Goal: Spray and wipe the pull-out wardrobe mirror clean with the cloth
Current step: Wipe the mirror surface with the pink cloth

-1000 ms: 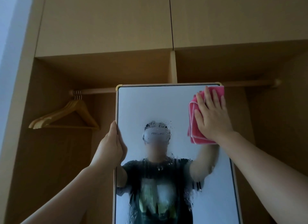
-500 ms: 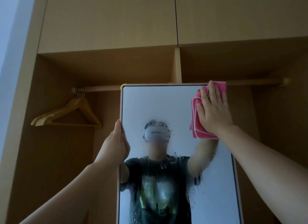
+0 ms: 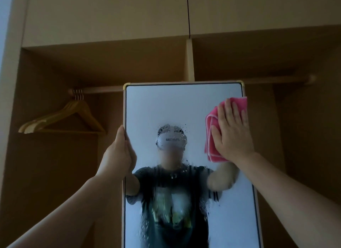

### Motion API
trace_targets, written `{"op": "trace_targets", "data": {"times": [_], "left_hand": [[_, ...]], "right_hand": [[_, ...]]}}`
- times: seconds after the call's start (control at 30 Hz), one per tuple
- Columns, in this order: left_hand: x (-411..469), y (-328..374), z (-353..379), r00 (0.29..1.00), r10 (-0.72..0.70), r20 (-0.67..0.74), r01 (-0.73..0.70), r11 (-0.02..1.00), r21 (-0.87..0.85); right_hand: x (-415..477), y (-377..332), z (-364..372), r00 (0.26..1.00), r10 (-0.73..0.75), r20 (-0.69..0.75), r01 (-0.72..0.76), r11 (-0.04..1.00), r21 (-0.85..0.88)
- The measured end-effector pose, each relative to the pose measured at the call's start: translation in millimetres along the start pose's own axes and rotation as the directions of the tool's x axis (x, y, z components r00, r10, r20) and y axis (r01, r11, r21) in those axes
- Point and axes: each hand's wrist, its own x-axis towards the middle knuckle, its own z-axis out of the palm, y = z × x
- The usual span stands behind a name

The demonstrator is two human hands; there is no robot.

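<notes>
Pressing the folded pink cloth (image 3: 212, 118) flat against the glass, the right hand (image 3: 233, 131) sits near the upper right edge of the pull-out mirror (image 3: 175, 107), its fingers (image 3: 228, 111) straight and close together, pointing up. The left hand (image 3: 118, 155) grips the mirror's left frame edge at mid-height, thumb (image 3: 120, 133) lying along the frame; its other fingers are hidden. Spray droplets (image 3: 171, 127) and runs cover the glass's middle and lower part. Behind, in the wardrobe (image 3: 55, 174), wooden hangers (image 3: 62, 118) hang on the rail (image 3: 99, 90) to the left.
</notes>
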Motion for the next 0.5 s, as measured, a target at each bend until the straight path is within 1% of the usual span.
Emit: {"op": "trace_targets", "data": {"times": [0.07, 0.2, 0.3, 0.37, 0.5], "left_hand": [[-4, -1, -3, 0.999, 0.038, -0.011, -0.037, 0.997, 0.064], [-9, -1, -3, 1.000, 0.016, -0.023, -0.016, 1.000, 0.002], [-15, -6, -4, 1.000, -0.015, 0.025, 0.015, 1.000, -0.009], [-23, -7, -5, 0.998, -0.012, 0.065, 0.012, 1.000, 0.001], [-34, -6, -7, 0.994, -0.026, 0.107, 0.024, 0.999, 0.021]], "right_hand": [[-11, -1, 3, 1.000, 0.000, 0.007, 0.000, 1.000, -0.011], [-35, -4, 8, 1.000, -0.019, 0.022, 0.019, 0.999, -0.028], [-57, -6, 14, 0.998, -0.055, 0.023, 0.056, 0.998, -0.028], [-67, -6, 16, 0.997, -0.074, 0.027, 0.075, 0.997, -0.027], [-72, -6, 17, 0.996, -0.085, 0.030, 0.086, 0.996, -0.022]]}}
